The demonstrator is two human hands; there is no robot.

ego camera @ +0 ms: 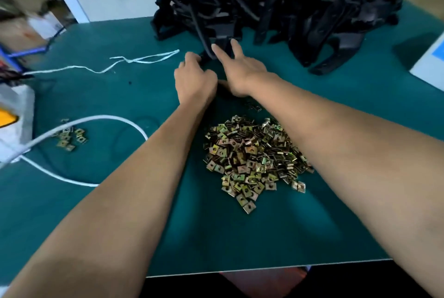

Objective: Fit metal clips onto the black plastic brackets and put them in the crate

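Heap of brass-coloured metal clips (254, 156) on the green tabletop (240, 237) between both forearms, and beyond it the left hand (194, 79) grips a black plastic bracket (217, 49) while the right hand (242, 67), fingers spread, presses it by the big bracket pile (288, 7).

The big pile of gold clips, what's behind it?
Behind the clip pile both hands, left and right, reach a black bracket at the bracket heap. The hands cover whatever lies under them.
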